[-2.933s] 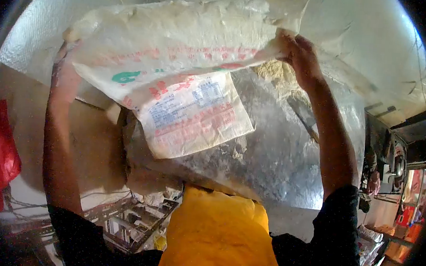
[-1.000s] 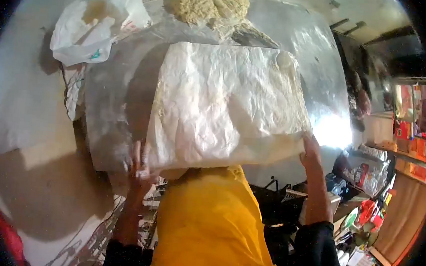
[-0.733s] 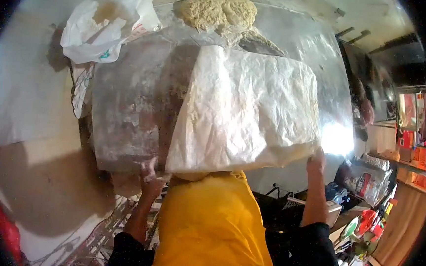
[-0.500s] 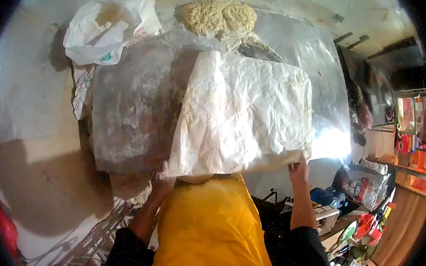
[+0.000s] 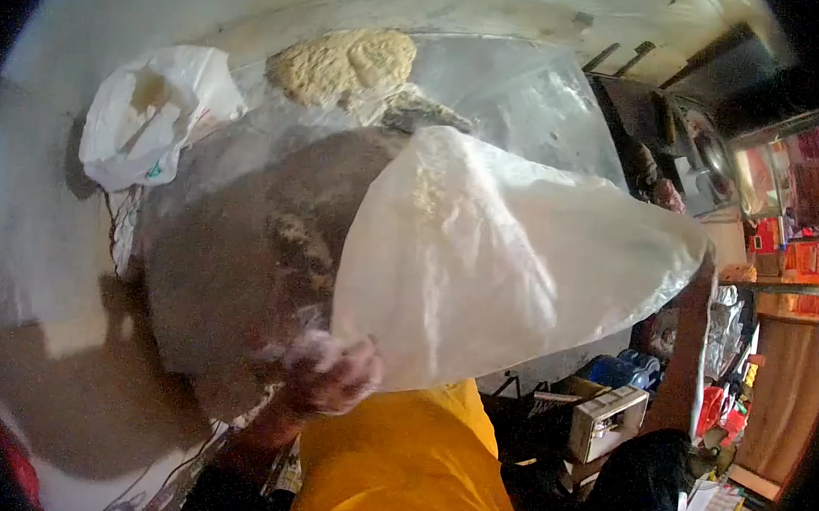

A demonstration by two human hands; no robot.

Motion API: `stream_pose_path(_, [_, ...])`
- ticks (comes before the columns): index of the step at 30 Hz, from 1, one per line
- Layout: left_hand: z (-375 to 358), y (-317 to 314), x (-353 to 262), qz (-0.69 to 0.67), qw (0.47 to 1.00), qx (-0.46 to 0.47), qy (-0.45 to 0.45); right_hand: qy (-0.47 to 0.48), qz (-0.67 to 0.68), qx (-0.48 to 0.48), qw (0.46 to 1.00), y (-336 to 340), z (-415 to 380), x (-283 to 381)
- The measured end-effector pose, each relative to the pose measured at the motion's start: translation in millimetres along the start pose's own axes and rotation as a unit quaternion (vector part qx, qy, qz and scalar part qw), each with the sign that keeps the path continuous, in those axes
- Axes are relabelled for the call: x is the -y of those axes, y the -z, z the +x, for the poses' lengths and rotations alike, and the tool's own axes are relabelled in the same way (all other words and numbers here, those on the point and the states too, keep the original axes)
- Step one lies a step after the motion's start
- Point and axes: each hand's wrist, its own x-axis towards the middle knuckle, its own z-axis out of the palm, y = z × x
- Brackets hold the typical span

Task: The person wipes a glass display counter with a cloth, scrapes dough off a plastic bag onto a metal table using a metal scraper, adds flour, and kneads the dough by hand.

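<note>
A whitish translucent plastic sheet (image 5: pixel 485 261) is raised off the worktop, its right end drawn up to a peak. Beneath that peak is my right hand, hidden by the plastic; only the forearm (image 5: pixel 684 341) shows below, and the sheet hangs from where the hand grips it. My left hand (image 5: pixel 333 374), dusted white and somewhat blurred, has its fingers curled at the sheet's near left corner. Under and left of the sheet lies a dusty clear plastic cover (image 5: pixel 230 243). A large lump of pale dough (image 5: pixel 342 66) rests at the back.
A white plastic bag (image 5: pixel 158 115) with its mouth spread stands at the back left. To the right are a pale crate (image 5: pixel 609 423), blue bottles (image 5: pixel 622 370) and crowded shelves. A yellow apron (image 5: pixel 405 459) covers my front, close to the worktop's near edge.
My right hand has gone up and to the right, lifting that end of the sheet. My left hand has shifted slightly right and down. The camera view has turned a little.
</note>
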Motion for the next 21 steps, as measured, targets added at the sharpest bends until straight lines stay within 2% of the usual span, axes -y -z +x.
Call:
stream_pose_path(3, [2,-67,-59,-0.013,0.961,0.276,-0.022,-0.027,-0.037,-0.178,0.983,67,3,30])
stream_pose_path(4, [5,-96,-74,0.022,0.979,0.204,0.005,-0.042,-0.05,-0.236,0.969,101,5,41])
stream_pose_path(5, [7,-118,-89,0.013,0.978,0.207,0.008,-0.06,-0.062,-0.298,0.951,135,-2,51])
stream_pose_path(6, [24,-137,-96,-0.154,0.946,0.272,0.082,-0.117,0.003,-0.236,0.965,225,-31,38])
stream_pose_path(7, [42,-154,-99,-0.311,0.879,0.328,0.149,-0.181,0.059,-0.175,0.966,313,-59,26])
stream_pose_path(8, [64,-162,-105,-0.374,0.827,0.374,0.189,-0.181,0.065,-0.182,0.964,313,-64,11])
stream_pose_path(9, [76,-172,-105,-0.374,0.824,0.383,0.186,-0.135,-0.152,-0.354,0.913,292,-61,-20])
stream_pose_path(10, [85,-180,-107,-0.34,0.851,0.345,0.202,-0.085,-0.36,-0.494,0.787,258,-52,-47])
stream_pose_path(11, [93,-187,-107,-0.303,0.875,0.306,0.221,-0.21,-0.623,-0.456,0.6,219,-32,-48])
stream_pose_path(12, [103,-196,-97,-0.261,0.89,0.288,0.238,-0.203,-0.758,-0.354,0.509,253,-43,-81])
stream_pose_path(13, [93,-211,-86,-0.274,0.894,0.198,0.293,-0.185,-0.865,-0.237,0.401,283,-54,-117])
stream_pose_path(14, [116,-199,-76,-0.179,0.917,0.181,0.306,-0.123,-0.833,-0.206,0.498,251,-38,-128])
stream_pose_path(15, [90,-227,-68,-0.171,0.885,0.123,0.416,-0.063,-0.787,-0.175,0.588,178,-8,-134])
stream_pose_path(16, [89,-232,-50,-0.161,0.844,0.124,0.496,-0.06,-0.758,-0.187,0.622,123,19,-141])
stream_pose_path(17, [40,-258,-39,-0.149,0.784,0.049,0.601,-0.055,-0.727,-0.201,0.654,78,41,-148])
stream_pose_path(18, [68,-247,-18,-0.109,0.83,0.031,0.546,-0.059,-0.73,-0.162,0.662,48,53,-152])
stream_pose_path(19, [40,-265,3,-0.148,0.824,-0.051,0.544,-0.064,-0.732,-0.123,0.667,30,60,-157])
stream_pose_path(20, [45,-262,18,-0.214,0.767,-0.062,0.602,-0.07,-0.73,-0.075,0.675,19,62,-164])
stream_pose_path(21, [49,-258,29,-0.104,0.783,0.059,0.61,-0.075,-0.727,-0.025,0.682,15,62,-167])
